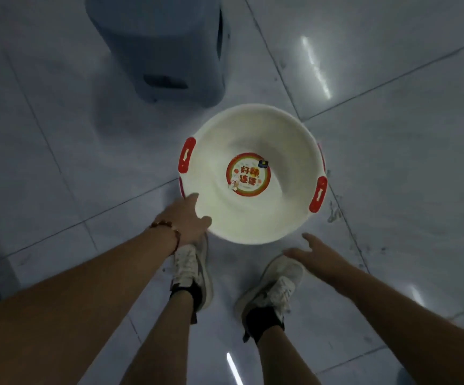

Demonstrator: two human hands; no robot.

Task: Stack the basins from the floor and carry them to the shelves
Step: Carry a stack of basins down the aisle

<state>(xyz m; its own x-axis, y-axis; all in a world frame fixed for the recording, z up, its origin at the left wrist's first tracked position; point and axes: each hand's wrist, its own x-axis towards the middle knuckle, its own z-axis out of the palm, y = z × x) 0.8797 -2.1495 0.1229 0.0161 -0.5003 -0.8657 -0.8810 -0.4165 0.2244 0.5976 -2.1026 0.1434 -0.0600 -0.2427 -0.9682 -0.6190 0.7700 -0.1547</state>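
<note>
A white basin (253,134) with red handle tabs and a round red sticker in its bottom sits in front of my feet. More red rim shows just beneath it at its left and right edges, so it seems to rest in another basin. My left hand (187,220) grips the near left rim, thumb inside the bowl and fingers under the edge. My right hand (315,252) hovers open below the near right rim, fingers stretched toward it without touching.
A grey plastic stool (164,45) stands on the tiled floor just beyond the basin, up and to the left. My two white shoes (191,270) are planted right below the basin. Glossy tiles stretch to the right and left.
</note>
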